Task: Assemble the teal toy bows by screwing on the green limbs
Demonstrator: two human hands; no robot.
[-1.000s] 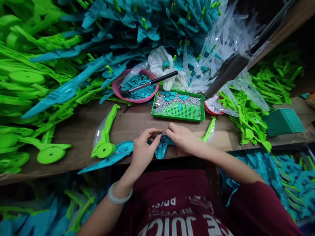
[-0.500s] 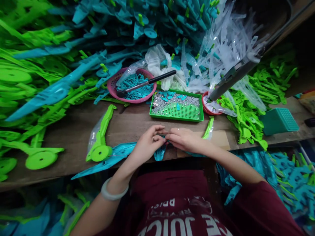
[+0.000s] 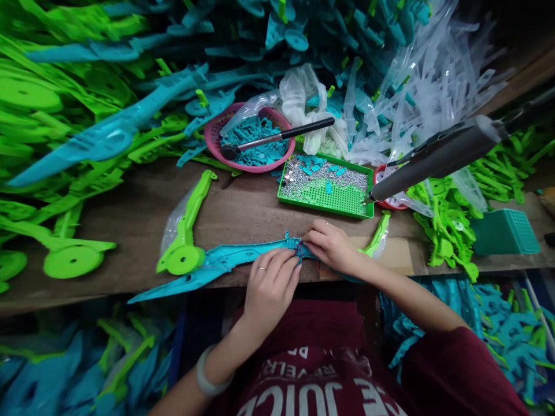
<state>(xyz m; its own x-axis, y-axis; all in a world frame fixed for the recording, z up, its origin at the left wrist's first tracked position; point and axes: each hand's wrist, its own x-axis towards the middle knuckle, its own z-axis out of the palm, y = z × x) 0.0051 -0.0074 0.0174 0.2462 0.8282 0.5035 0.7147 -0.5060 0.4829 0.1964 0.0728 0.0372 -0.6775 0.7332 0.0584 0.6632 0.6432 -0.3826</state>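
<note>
A long blue plastic toy piece (image 3: 243,252) lies along the table's front edge, with thin reddish strands running over it. My left hand (image 3: 271,283) rests on its middle, fingers bent together and fingertips pressed to the blue part. My right hand (image 3: 332,245) pinches at thin red-purple wires by the same spot; the fingertips partly hide what they hold. Over the blue piece's left portion sits a green arm with a round disc (image 3: 184,260) and a clear plastic blade. Beside my right wrist is another small green arm (image 3: 378,234) with a clear piece.
A green tray (image 3: 327,202) holds screws and small blue parts. Behind it, a pink basket (image 3: 212,151) of blue pieces has a black-handled tool (image 3: 307,127) across it. A grey hanging screwdriver (image 3: 433,156) points at the tray's right end. Green, blue and clear parts are heaped around.
My left hand has moved down and turned palm-down, uncovering more of the blue piece. My right hand stays close to the wires. The view has shifted a little, so the table things appear farther right.
</note>
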